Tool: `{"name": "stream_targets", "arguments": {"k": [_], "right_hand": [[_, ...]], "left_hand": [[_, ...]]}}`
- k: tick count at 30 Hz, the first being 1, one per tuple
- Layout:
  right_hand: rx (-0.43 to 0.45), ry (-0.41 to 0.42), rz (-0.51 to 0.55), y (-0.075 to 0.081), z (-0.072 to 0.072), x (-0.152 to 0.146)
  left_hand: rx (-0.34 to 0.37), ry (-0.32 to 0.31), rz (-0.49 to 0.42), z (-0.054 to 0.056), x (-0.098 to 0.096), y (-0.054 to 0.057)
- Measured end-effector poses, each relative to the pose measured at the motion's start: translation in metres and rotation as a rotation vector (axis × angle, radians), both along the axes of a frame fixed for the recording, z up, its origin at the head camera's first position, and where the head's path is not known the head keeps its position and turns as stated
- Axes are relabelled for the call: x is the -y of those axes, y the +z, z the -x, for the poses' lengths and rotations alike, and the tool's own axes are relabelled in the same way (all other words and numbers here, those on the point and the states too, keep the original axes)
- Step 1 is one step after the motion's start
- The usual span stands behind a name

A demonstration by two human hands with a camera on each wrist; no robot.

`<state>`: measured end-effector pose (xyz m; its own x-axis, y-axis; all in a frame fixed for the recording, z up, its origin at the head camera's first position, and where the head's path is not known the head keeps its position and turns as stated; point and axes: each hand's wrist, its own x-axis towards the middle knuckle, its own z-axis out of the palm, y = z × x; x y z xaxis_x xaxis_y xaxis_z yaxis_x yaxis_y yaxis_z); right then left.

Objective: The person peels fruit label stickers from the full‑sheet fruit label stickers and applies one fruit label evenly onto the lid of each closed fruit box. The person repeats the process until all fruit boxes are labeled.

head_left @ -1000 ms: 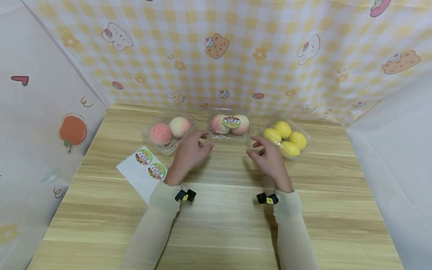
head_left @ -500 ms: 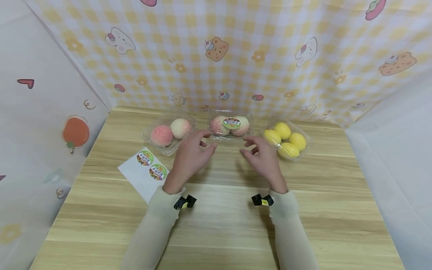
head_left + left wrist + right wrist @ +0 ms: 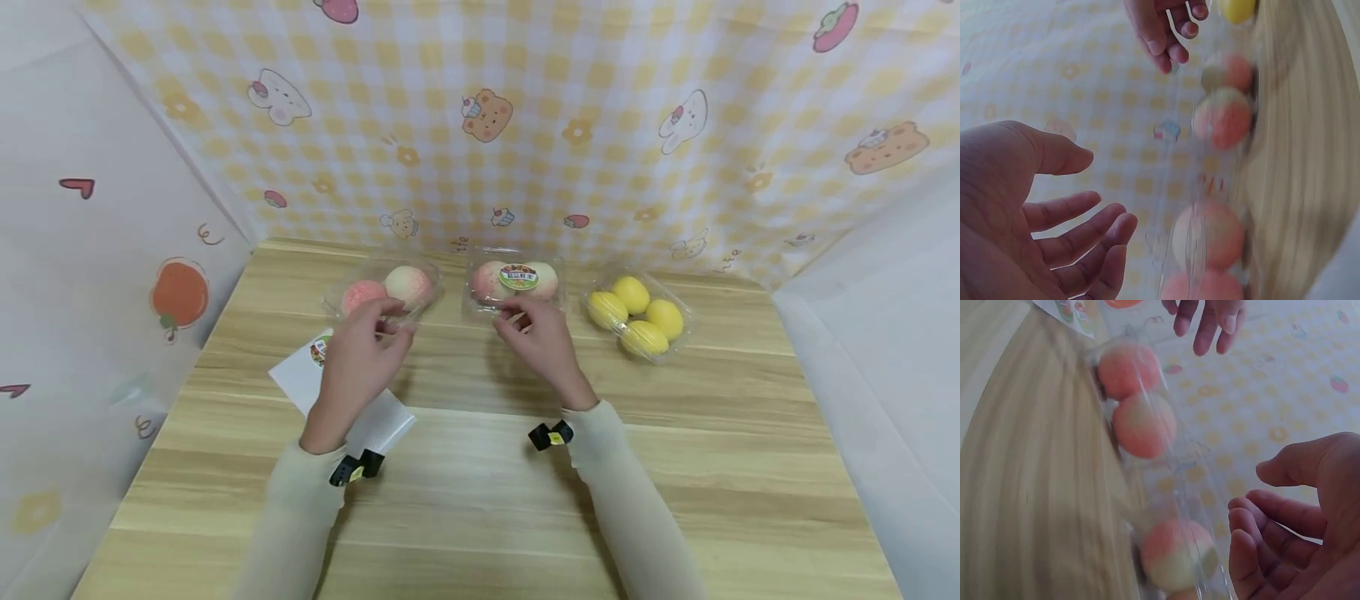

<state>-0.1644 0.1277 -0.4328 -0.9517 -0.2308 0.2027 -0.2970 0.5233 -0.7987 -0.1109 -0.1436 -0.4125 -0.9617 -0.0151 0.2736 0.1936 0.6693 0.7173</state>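
My left hand hovers above the white sticker sheet, its fingertips near the left clear plastic box. That box holds two pink-and-cream peaches. Bent loosely in the left wrist view, the left fingers have nothing between them. In front of the middle clear box is my right hand, also holding nothing in the right wrist view. Two peaches lie inside this box, and a round fruit sticker is on its lid. The left hand hides part of the sheet and its stickers.
At the right stands a third clear box with several yellow, lemon-like fruits. A checked cloth hangs behind the boxes along the back edge of the wooden table. White cloth hangs at both sides.
The left hand has moved left and towards the body, over the sticker sheet. My right hand has shifted left, from beside the yellow fruit box to the middle box. The boxes stay put.
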Motion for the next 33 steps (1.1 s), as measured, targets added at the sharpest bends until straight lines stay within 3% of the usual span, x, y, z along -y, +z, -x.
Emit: {"name": "stream_targets", "arguments": {"k": [3,11,18,23,33], "right_hand": [[-0.005,0.016,-0.020,0.002,0.010,0.014],[0.010,0.041,-0.072,0.008,0.038,0.048],[0.037,0.026,-0.193,0.009,0.056,0.068],[0.084,0.024,-0.197,0.002,0.074,0.075],[0.143,0.017,-0.266,0.009,0.084,0.092]], "left_hand": [[-0.009,0.036,0.002,-0.004,0.014,-0.002],[0.071,0.129,0.022,-0.014,0.036,-0.006],[0.126,0.147,0.041,-0.016,0.045,-0.012],[0.154,0.161,0.042,-0.015,0.049,-0.020],[0.228,0.219,0.053,-0.011,0.051,-0.033]]}}
